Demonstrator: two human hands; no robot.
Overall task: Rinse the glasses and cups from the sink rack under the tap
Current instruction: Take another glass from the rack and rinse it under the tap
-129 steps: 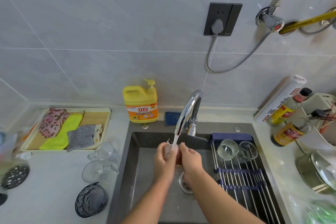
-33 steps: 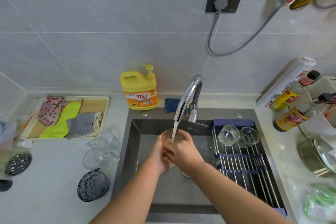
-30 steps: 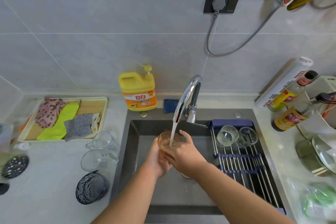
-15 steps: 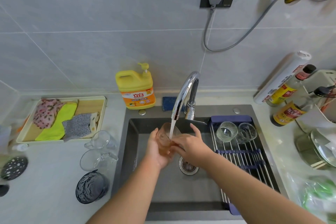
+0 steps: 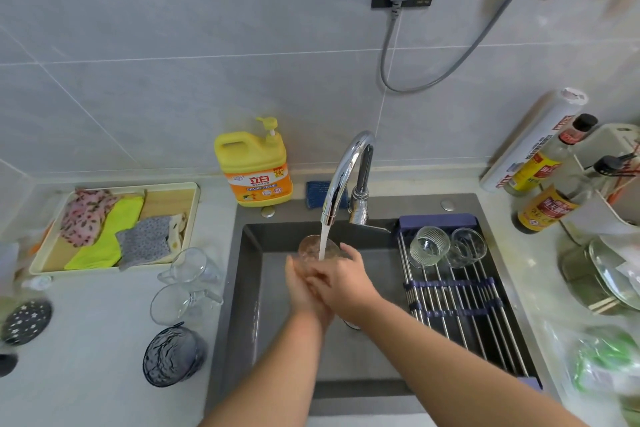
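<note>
A clear glass [image 5: 311, 248] is upright under the chrome tap [image 5: 346, 170], and the running stream falls into its mouth. My left hand [image 5: 301, 291] wraps its left side. My right hand [image 5: 346, 279] wraps its right side, fingers overlapping the left hand. On the roll-up sink rack [image 5: 460, 305] at the far end stand a ribbed glass [image 5: 429, 246] and a plain glass [image 5: 467, 248]. Two clear handled cups [image 5: 188, 284] and a dark blue textured glass [image 5: 171, 355] sit on the counter left of the sink.
The dark sink [image 5: 263, 340] has the rack over its right side. A yellow detergent bottle [image 5: 254, 166] and blue sponge [image 5: 317, 194] sit behind it. A tray of cloths [image 5: 110, 225] lies far left. Sauce bottles [image 5: 543, 198], a roll and dishes crowd the right counter.
The glass was tilted toward me half a second ago and is now held upright under the stream. Both hands stay on it, slightly nearer me over the drain.
</note>
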